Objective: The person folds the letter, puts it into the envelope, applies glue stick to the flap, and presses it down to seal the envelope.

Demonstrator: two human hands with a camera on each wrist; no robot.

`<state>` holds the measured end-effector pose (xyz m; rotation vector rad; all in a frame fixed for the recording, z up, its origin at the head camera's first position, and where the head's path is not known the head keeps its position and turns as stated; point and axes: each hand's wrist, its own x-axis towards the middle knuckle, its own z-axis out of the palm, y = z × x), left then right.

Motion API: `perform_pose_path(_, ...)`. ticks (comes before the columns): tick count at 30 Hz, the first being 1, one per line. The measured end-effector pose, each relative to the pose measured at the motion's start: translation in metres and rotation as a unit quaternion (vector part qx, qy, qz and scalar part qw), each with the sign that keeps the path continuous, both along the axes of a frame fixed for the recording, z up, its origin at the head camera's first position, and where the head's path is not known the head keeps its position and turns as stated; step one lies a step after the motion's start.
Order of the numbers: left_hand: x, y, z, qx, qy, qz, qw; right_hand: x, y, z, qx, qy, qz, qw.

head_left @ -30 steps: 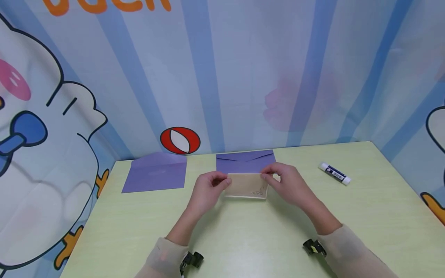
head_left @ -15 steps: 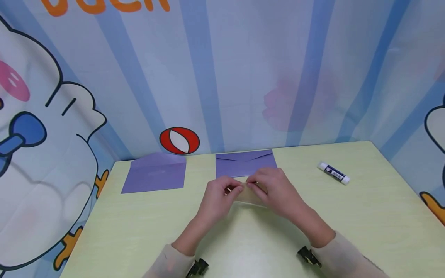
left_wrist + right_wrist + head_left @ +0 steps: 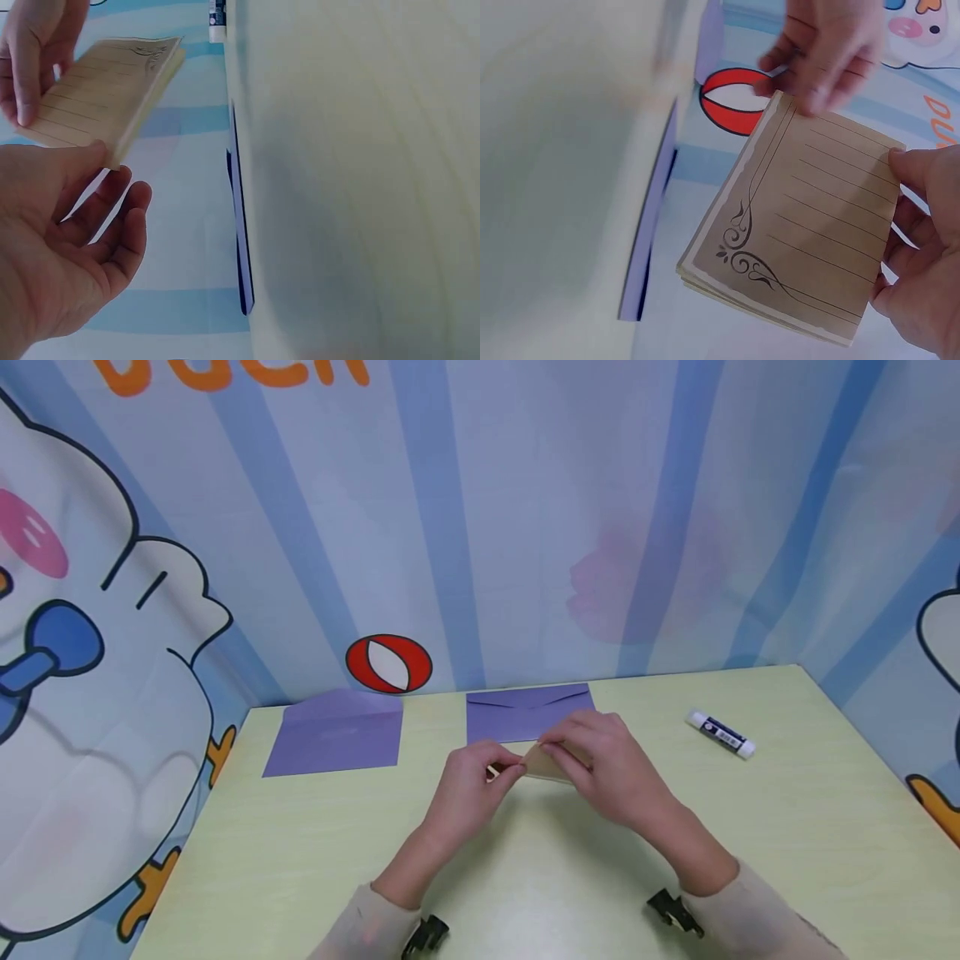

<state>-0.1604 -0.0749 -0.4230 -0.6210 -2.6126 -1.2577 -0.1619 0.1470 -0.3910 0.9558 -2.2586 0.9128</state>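
Observation:
Tan letter paper [image 3: 546,765] with ruled lines and a dark scroll ornament in one corner is held up between both hands, above the table. Its edge in the right wrist view shows layers, so the paper [image 3: 97,97] is folded or stacked. My left hand [image 3: 468,785] pinches one corner between thumb and fingertips. My right hand [image 3: 603,768] grips the edge nearby, its thumb on the ruled face in the right wrist view. Just behind the hands lies a purple envelope [image 3: 525,717] with its flap folded down, partly covered by the right hand.
A second purple envelope [image 3: 337,739], flap raised, lies at the table's back left. At the back right a glue stick [image 3: 722,735] with white ends lies on its side. A printed cartoon curtain [image 3: 517,527] stands behind the pale table [image 3: 300,852].
Both hands were apart at the paper's two top corners, then drew together near its middle. The paper has turned in their hold, and the right hand has since shifted slightly up.

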Motion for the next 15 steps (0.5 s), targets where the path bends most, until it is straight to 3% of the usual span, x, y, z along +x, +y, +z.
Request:
perform_pose_path(7, -0.0055, -0.003, -0.0067, -0.026, 0.008, 0.003, 0.9996, 0.0022, 0.0056, 0.0078, -0.007, -0.003, -0.003, 1.0)
perform_pose_path(15, -0.0012, 0.0004, -0.0002, -0.027, 0.018, -0.001, 0.9995, -0.0009, 0.0006, -0.0017, 0.01, 0.012, 0.004, 0.9999)
